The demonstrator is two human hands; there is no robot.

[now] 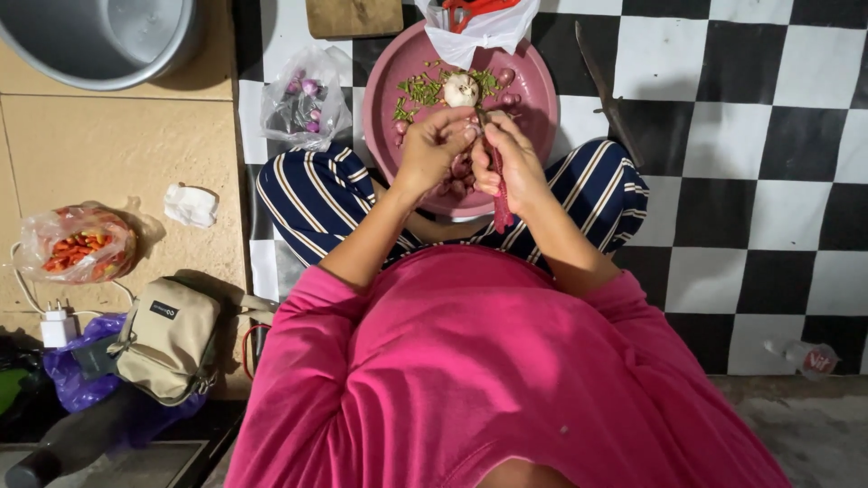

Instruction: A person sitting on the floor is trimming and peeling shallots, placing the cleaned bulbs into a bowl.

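I sit cross-legged over a round pink tray [542, 99] that holds chopped green bits [420, 90], a white garlic bulb [461, 89] and a few small purple shallots [506, 79]. My left hand [432, 152] and my right hand [517, 163] meet just above the tray's near side, fingertips together right below the garlic bulb. My right hand grips a thin red-handled tool [499, 194], likely a small knife, its handle hanging down. My left hand pinches something small against it; what it is stays hidden by the fingers.
A plastic bag of shallots [303, 98] lies left of the tray, a white bag [479, 27] and a wooden board [353, 16] behind it. A long dark blade [604, 86] rests on the checkered floor. Left: metal pot [99, 36], chilli bag [80, 246], beige pouch [167, 339].
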